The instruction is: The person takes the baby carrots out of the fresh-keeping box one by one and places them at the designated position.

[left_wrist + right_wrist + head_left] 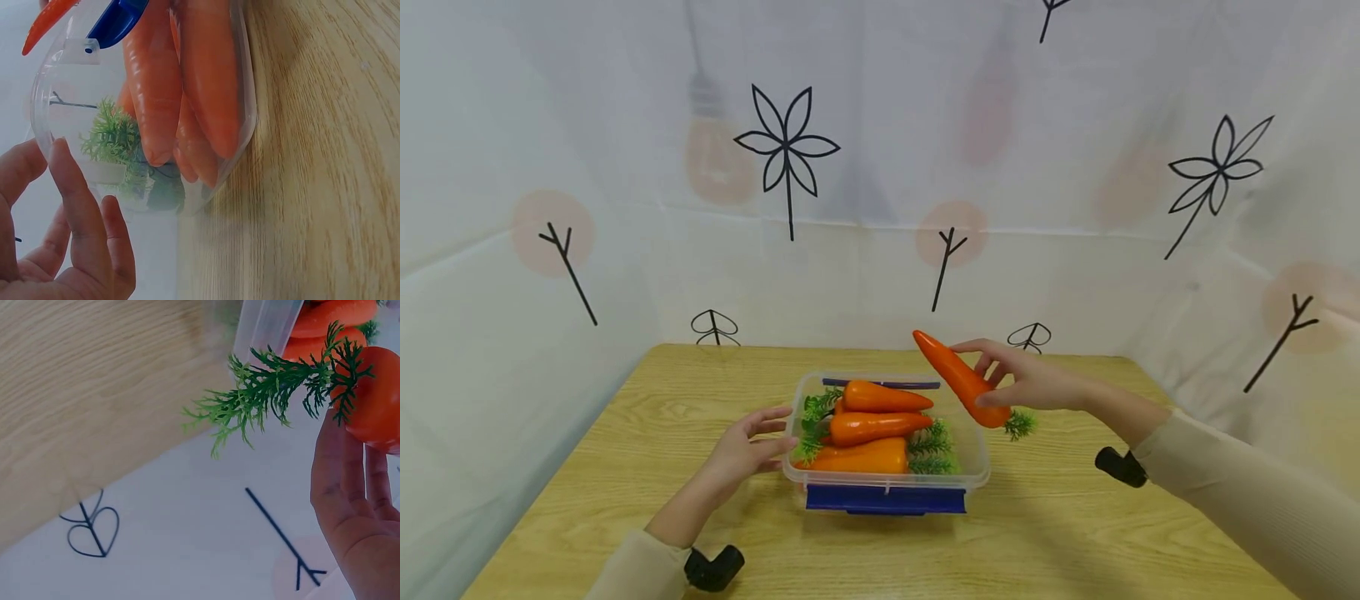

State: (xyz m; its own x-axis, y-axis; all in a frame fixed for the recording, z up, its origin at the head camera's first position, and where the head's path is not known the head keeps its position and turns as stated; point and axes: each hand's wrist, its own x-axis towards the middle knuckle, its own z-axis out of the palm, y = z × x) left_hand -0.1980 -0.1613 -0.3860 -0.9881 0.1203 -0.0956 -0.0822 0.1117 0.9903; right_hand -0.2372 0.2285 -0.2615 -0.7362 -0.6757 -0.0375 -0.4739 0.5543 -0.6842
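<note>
My right hand [1026,379] holds an orange carrot [958,375] above the right side of a clear plastic food container [979,454]. The carrot slants, tip up and to the left, with its green leafy top [275,387] hanging at the lower right. Inside the container lie several other carrots [880,429], with green leaves showing at both ends of the pile. At the container's left side is my left hand [745,450], its fingers spread and relaxed. In the left wrist view, its fingertips [60,147] are right at the container's rim.
The container stands on a wooden table [700,392]; a blue latch flap [886,499] hangs down its front. A white patterned cloth [865,167] hangs behind and at both sides. Each wrist carries a black piece, one at the left cuff [715,568].
</note>
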